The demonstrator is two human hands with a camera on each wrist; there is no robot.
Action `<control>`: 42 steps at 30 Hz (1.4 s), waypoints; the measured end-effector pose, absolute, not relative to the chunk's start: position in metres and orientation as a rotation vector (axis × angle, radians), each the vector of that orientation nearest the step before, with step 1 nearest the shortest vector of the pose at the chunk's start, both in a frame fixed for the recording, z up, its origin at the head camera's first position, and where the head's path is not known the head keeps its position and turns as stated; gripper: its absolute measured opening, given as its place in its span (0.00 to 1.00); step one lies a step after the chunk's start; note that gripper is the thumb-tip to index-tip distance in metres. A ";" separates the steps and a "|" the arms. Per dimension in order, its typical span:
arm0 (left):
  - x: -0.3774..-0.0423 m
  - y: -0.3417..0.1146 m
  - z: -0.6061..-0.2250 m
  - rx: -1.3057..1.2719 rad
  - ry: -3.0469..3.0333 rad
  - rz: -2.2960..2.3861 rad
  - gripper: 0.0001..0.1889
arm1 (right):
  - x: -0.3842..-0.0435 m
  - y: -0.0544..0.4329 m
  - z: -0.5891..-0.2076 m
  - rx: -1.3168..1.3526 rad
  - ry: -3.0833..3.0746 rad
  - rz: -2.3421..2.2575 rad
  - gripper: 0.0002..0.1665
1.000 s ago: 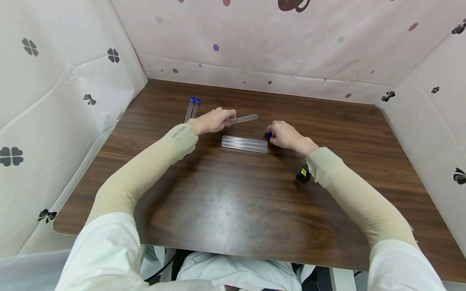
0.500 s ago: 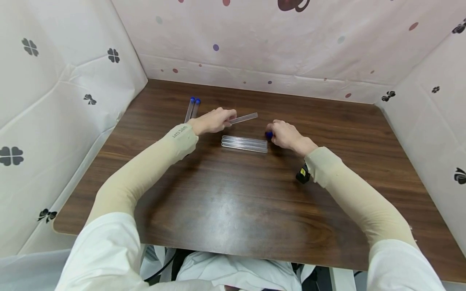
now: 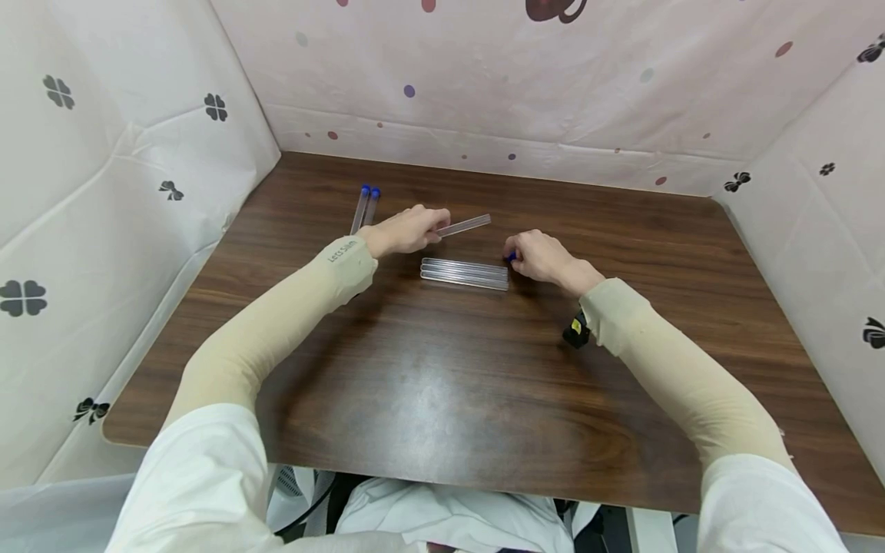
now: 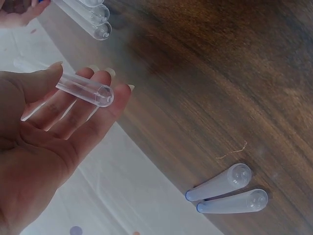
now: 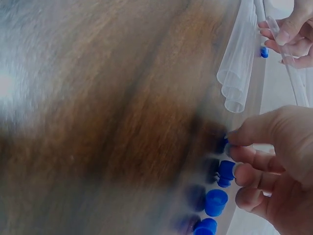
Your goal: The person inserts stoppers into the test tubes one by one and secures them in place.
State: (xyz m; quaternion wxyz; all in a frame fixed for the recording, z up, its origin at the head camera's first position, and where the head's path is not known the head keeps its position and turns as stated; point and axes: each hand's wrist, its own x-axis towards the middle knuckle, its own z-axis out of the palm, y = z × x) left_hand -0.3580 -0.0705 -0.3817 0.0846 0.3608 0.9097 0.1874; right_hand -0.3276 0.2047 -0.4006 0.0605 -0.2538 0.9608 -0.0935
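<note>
In the head view my left hand (image 3: 413, 228) holds a clear test tube (image 3: 465, 226), its open end pointing right. The left wrist view shows the thumb pressing this tube (image 4: 85, 90) against the fingers, rounded end towards the camera. My right hand (image 3: 542, 256) is low over the table right of the loose tubes. Its thumb and forefinger pinch a blue cap (image 5: 223, 144), partly hidden by the fingertips. Other blue caps (image 5: 216, 202) stand in a row beside and below those fingers. Several uncapped test tubes (image 3: 465, 274) lie side by side between the hands.
Two tubes with blue caps (image 3: 366, 206) lie behind my left wrist, partly covered by it. The brown wooden table (image 3: 442, 384) meets a patterned white back curtain (image 3: 484, 92), with more curtain at both sides.
Both hands stay almost where they were, with the tube still in the left one. A little less blue shows at the right fingertips than half a second ago.
</note>
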 end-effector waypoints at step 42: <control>-0.356 -0.070 -0.380 1.054 2.720 0.509 0.12 | -0.326 0.215 -0.402 -0.844 2.926 -0.278 0.05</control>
